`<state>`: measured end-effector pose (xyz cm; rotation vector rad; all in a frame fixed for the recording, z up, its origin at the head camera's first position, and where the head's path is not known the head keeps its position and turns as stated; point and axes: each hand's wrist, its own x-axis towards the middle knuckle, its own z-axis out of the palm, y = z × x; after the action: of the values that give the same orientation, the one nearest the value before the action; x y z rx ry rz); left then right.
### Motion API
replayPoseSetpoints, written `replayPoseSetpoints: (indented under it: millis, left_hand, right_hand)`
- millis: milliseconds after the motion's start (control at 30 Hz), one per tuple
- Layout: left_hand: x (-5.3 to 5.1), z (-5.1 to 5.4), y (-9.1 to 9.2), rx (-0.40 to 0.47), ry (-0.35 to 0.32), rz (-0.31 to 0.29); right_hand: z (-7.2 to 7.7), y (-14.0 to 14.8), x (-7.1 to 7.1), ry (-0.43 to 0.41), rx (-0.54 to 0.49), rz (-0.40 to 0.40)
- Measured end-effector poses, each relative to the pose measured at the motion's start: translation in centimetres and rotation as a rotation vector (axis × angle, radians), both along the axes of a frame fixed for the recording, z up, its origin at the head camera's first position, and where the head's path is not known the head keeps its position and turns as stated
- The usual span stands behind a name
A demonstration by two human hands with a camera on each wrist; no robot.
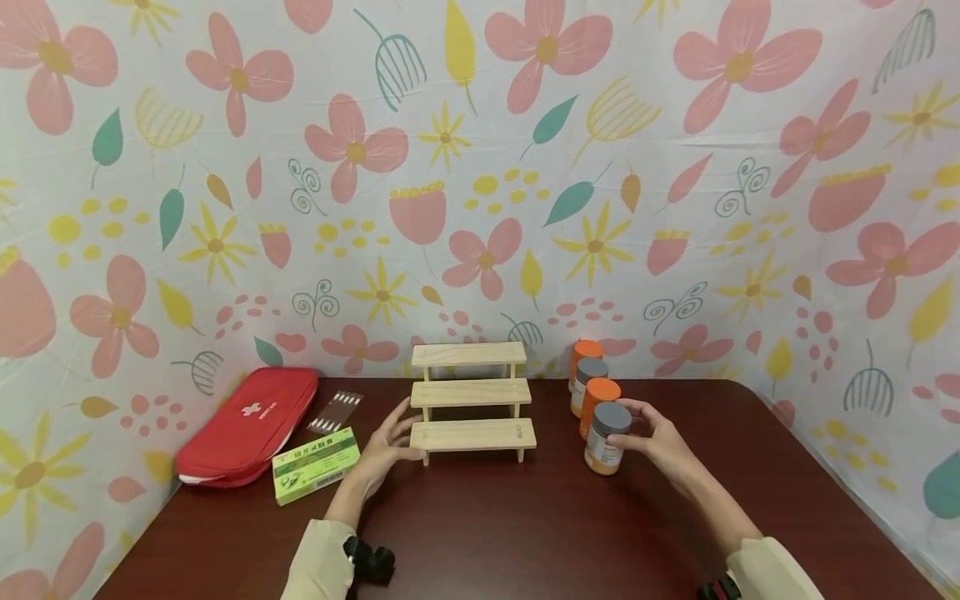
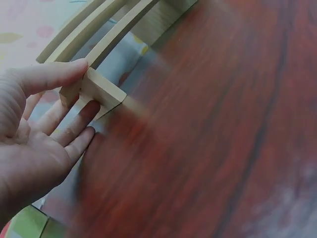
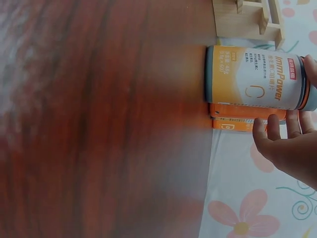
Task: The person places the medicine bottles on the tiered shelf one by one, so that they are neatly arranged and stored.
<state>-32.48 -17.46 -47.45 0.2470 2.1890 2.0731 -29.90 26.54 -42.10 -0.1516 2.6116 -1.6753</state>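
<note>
A three-step wooden display stand (image 1: pixel 472 435) is on the table, and my left hand (image 1: pixel 384 442) holds the left end of its lowest step. In the left wrist view, the thumb (image 2: pixel 67 75) lies at the step's corner, the other fingers by the side leg. To the right, my right hand (image 1: pixel 656 442) grips the front pill bottle (image 1: pixel 602 454), grey-capped with a white and orange label, near its cap. That bottle stands upright in the head view. Behind it, an orange-capped bottle (image 1: pixel 602 389), a grey-capped bottle (image 1: pixel 591 369) and another orange-capped bottle (image 1: pixel 583 348) line up, partly hidden.
At the left lie a red first aid pouch (image 1: pixel 251 425), a green medicine box (image 1: pixel 317 467) beside my left wrist, and a blister pack of capsules (image 1: pixel 335 412). A floral cloth (image 1: pixel 480 167) hangs behind the dark wooden table (image 1: pixel 517 533).
</note>
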Motion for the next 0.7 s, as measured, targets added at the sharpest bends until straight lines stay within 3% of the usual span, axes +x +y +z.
replayPoseSetpoints:
  millis: [233, 700]
  left_hand:
    - [-0.3, -0.6, -0.5, 0.062, -0.026, -0.035]
    - [-0.6, -1.2, -0.8, 0.084, -0.019, -0.058]
  right_hand:
    - [-0.5, 0.1, 0.1, -0.007, -0.019, -0.012]
    - [-0.5, 0.2, -0.1, -0.026, -0.060, -0.014]
